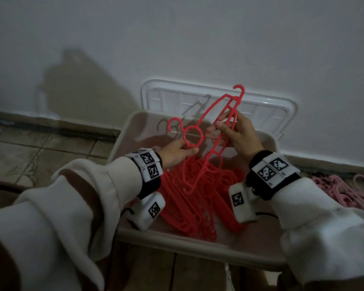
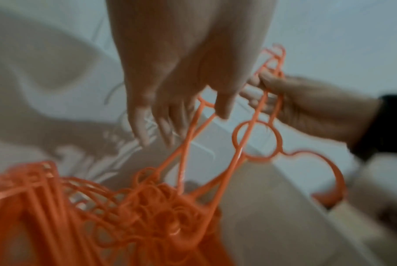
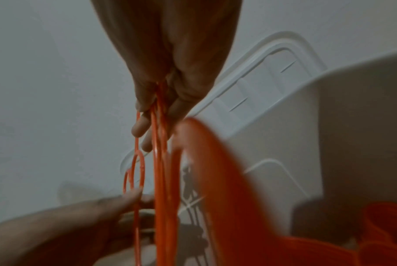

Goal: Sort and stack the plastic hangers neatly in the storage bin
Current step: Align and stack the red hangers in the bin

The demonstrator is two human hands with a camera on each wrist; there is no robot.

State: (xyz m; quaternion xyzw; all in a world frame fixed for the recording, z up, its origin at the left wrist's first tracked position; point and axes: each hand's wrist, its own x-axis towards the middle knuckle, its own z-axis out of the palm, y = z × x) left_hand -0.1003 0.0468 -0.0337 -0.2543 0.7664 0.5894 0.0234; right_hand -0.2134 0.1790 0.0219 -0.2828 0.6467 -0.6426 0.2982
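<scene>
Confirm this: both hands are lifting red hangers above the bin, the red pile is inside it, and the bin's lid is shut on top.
One thing is off: the lid is not shut. In the head view it stands open behind the bin, against the wall. The rest holds: left hand and right hand hold red hangers above the red pile.

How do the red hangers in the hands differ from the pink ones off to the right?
The red hangers are held up over the storage bin, the right hand pinching them and the left hand holding them by a ring; the pink hangers lie on the floor outside the bin. The red ones stand tilted with a hook up; the pink ones lie flat in a loose heap. Both look like thin plastic hangers with hooks.
</scene>
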